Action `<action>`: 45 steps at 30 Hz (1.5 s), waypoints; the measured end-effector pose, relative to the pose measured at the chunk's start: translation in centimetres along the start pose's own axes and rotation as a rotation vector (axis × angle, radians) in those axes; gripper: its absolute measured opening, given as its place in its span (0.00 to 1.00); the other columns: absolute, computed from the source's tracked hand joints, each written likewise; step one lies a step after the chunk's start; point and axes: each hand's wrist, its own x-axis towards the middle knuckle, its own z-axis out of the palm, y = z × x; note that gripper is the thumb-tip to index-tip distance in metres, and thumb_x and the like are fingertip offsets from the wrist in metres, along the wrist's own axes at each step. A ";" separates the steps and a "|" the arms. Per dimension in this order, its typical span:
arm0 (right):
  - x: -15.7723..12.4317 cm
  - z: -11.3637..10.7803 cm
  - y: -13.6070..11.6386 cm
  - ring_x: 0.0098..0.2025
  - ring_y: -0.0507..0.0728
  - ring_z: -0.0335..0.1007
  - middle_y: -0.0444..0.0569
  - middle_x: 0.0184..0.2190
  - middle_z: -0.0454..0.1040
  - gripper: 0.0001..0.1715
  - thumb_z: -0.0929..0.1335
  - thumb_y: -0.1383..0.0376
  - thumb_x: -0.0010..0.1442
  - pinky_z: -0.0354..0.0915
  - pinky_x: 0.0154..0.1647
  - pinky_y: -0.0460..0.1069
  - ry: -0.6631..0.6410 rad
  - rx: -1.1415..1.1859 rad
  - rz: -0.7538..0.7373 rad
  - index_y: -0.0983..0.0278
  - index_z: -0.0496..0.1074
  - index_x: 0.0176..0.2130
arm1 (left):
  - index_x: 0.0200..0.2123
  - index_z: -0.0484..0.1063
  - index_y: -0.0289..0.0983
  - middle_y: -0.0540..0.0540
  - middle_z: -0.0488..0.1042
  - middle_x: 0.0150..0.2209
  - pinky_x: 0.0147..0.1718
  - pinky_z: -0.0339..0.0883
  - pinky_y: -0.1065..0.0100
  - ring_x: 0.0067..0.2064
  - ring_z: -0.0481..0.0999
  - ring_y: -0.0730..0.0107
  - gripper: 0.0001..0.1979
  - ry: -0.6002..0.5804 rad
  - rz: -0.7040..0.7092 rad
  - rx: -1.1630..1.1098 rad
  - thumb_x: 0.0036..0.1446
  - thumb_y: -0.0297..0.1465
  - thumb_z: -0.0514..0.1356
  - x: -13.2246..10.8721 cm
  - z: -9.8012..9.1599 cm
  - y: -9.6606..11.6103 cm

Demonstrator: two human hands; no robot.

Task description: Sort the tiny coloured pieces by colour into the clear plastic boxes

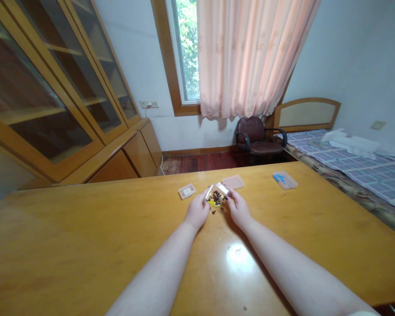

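Note:
Between my two hands is a clear, shiny plastic container (222, 188); whether it is a bag or a box I cannot tell. My left hand (197, 211) grips its left side, fingers closed. On the opposite side my right hand (240, 210) pinches the edge. Small dark brown pieces (217, 196) and yellow pieces (213, 203) lie heaped at the container, and a few loose bits (213, 212) rest on the table just in front. What exactly the pieces are is too small to make out.
Behind my left hand stands a small clear box (186, 191) with something white inside. A pinkish flat tray (233, 182) lies beyond my right hand. Farther right, another tray (285, 180) holds blue pieces. The wooden table (85, 245) ends near a chair (255, 136) and a bed (358, 162).

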 end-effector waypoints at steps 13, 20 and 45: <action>-0.1 0.0 -0.3 0.54 0.60 0.63 0.51 0.52 0.70 0.23 0.62 0.63 0.58 0.55 0.59 0.59 0.036 -0.025 0.000 0.60 0.67 0.53 | 0.54 0.66 0.41 0.47 0.72 0.51 0.55 0.62 0.60 0.52 0.70 0.66 0.26 0.075 0.025 0.047 0.51 0.21 0.50 -0.1 -0.5 0.2; -0.1 -0.2 -0.2 0.55 0.58 0.63 0.51 0.52 0.69 0.22 0.62 0.63 0.59 0.55 0.59 0.57 0.030 -0.055 -0.029 0.60 0.67 0.53 | 0.51 0.68 0.39 0.47 0.73 0.50 0.54 0.62 0.61 0.52 0.70 0.66 0.25 0.126 0.019 0.056 0.49 0.20 0.51 -0.1 -0.5 0.1; -0.2 1.5 -0.9 0.42 0.64 0.74 0.55 0.39 0.77 0.28 0.75 0.59 0.39 0.69 0.43 0.59 -0.065 0.567 0.460 0.63 0.67 0.41 | 0.60 0.56 0.41 0.42 0.60 0.60 0.60 0.49 0.52 0.61 0.58 0.60 0.31 -0.041 0.233 0.256 0.53 0.33 0.60 -0.5 0.3 0.9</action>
